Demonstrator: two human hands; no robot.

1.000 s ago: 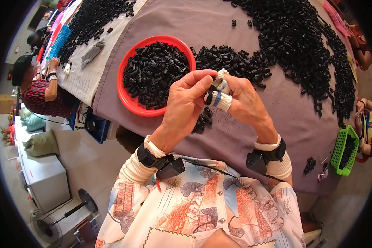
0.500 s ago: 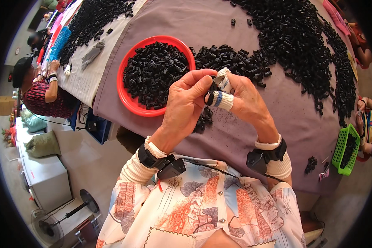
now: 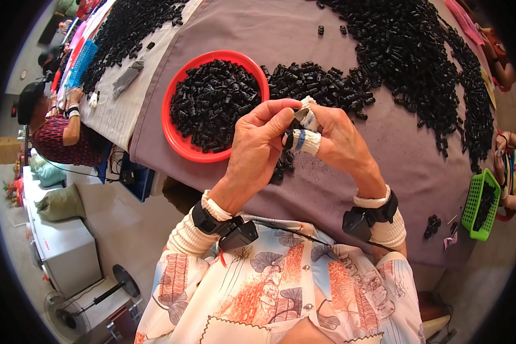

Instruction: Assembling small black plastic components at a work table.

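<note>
My left hand [image 3: 252,143] and my right hand [image 3: 343,140] meet above the table's near side. Thumb and forefinger of the left are pinched on a small black plastic part [image 3: 296,124], mostly hidden by the fingers. White knitted sleeves with blue stripes cover the right thumb and forefinger. A small grey, blade-like piece [image 3: 301,114] shows between those fingers, close against the black part; its kind is unclear. Just left of my hands stands a red round basin [image 3: 167,114] full of black parts. Loose black parts [image 3: 309,80] lie behind my hands and a few below them.
A large heap of black parts [image 3: 395,63] spreads over the cloth-covered table [image 3: 223,28] at the far right. A green basket [image 3: 480,203] stands at the right edge, near another person's hands. At left, a person [image 3: 69,126] works beside a blue basket [image 3: 83,60]. Fans stand lower left.
Both hands keep almost the same place and grip, with only slight finger movement. The whole view has shifted a little.
</note>
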